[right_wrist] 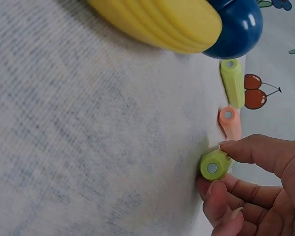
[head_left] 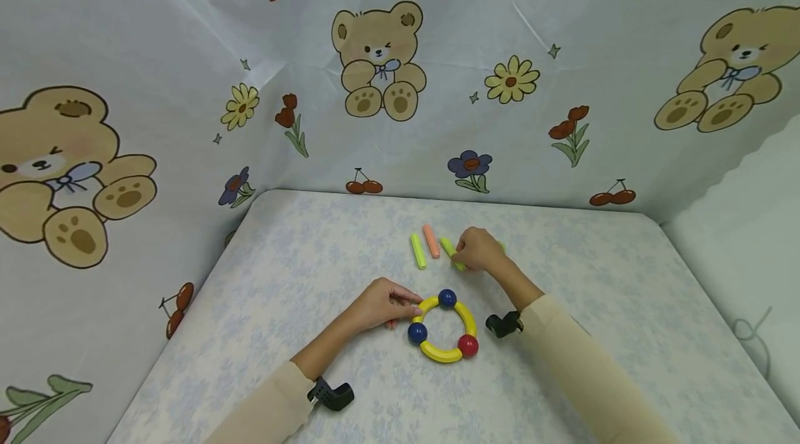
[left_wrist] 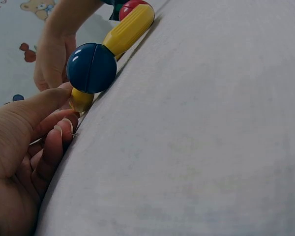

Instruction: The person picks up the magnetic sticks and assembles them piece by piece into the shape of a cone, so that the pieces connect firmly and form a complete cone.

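A ring of yellow curved rods (head_left: 441,354), two blue balls (head_left: 417,333) and one red ball (head_left: 467,345) lies on the table. My left hand (head_left: 378,306) pinches its upper-left yellow rod (left_wrist: 81,100) between thumb and fingers, just beside a blue ball (left_wrist: 91,68). Farther back, my right hand (head_left: 478,249) holds a green stick (head_left: 448,248) by thumb and fingertips; in the right wrist view that stick (right_wrist: 213,166) shows a round metallic spot on its end. To its left lie an orange stick (head_left: 431,241) and another green stick (head_left: 418,251).
Part of another green piece (head_left: 503,247) shows behind my right hand. A small orange-red piece (head_left: 391,324) peeks out under my left hand. The pale patterned table (head_left: 300,235) meets a hanging cloth with printed bears (head_left: 378,62) at its back edge.
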`<move>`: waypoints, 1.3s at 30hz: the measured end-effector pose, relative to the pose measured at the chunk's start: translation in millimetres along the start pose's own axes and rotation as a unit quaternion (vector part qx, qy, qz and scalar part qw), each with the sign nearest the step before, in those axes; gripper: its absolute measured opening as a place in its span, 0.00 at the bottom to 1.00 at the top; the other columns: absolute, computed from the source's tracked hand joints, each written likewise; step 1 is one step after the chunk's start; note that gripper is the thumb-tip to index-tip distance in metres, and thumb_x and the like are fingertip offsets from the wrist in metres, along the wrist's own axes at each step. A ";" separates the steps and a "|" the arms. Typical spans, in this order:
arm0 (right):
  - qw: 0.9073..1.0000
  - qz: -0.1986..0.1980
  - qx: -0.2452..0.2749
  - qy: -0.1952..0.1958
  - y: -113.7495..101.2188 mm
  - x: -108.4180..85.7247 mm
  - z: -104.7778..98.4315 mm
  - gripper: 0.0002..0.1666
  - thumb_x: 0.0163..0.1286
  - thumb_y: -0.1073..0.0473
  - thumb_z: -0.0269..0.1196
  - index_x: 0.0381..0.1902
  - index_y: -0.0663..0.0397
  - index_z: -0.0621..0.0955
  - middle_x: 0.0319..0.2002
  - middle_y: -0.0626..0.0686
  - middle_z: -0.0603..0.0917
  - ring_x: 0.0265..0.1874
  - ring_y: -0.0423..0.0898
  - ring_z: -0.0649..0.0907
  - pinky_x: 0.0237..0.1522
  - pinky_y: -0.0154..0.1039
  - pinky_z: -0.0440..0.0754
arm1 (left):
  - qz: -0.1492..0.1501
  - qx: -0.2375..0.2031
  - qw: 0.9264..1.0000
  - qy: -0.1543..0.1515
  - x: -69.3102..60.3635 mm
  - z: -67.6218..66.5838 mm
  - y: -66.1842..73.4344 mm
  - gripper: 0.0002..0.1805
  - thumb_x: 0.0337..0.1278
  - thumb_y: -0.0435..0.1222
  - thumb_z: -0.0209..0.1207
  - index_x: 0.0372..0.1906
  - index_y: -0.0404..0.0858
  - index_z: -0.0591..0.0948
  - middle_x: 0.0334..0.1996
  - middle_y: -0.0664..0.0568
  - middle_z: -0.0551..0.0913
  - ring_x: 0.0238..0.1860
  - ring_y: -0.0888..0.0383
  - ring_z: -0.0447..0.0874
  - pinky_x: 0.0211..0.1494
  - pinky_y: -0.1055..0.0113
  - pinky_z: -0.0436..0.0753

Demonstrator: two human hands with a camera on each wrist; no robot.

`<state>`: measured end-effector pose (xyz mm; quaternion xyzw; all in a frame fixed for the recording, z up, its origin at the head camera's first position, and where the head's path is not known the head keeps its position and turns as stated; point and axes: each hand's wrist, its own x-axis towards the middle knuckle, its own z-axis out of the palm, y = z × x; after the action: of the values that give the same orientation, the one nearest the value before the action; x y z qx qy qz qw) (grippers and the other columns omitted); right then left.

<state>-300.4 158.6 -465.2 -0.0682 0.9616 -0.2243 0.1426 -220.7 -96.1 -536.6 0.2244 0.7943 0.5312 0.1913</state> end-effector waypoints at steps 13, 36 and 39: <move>0.995 -0.013 0.095 0.024 9.2 -34.2 1.2 0.14 0.66 0.58 0.70 0.43 0.65 0.86 0.27 0.53 0.85 0.22 0.48 0.83 0.26 0.38 0.78 | -0.008 -0.001 1.000 0.007 -2.4 -1.8 -3.4 0.14 0.58 0.47 0.72 0.47 0.48 0.91 0.27 0.55 0.89 0.11 0.61 0.74 0.15 0.70 0.74; 0.969 -0.115 0.208 0.074 5.8 -85.1 17.0 0.08 0.65 0.63 0.72 0.40 0.59 0.83 0.33 0.50 0.87 0.34 0.44 0.86 0.36 0.38 0.85 | -0.002 -0.014 1.000 0.002 -0.8 -0.6 0.6 0.14 0.58 0.46 0.73 0.47 0.46 0.91 0.25 0.54 0.88 0.11 0.61 0.74 0.15 0.70 0.74; 0.965 -0.147 0.205 0.067 7.9 -87.2 19.1 0.08 0.65 0.62 0.72 0.39 0.57 0.84 0.34 0.49 0.88 0.36 0.44 0.86 0.37 0.37 0.85 | -0.004 -0.015 1.000 0.001 -0.5 -0.5 0.9 0.15 0.57 0.46 0.73 0.47 0.46 0.91 0.25 0.53 0.88 0.11 0.60 0.74 0.15 0.70 0.74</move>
<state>-212.2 174.8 -463.8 -0.1627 0.8818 -0.4394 0.0543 -220.4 -96.5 -535.5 0.2179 0.7869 0.5429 0.1962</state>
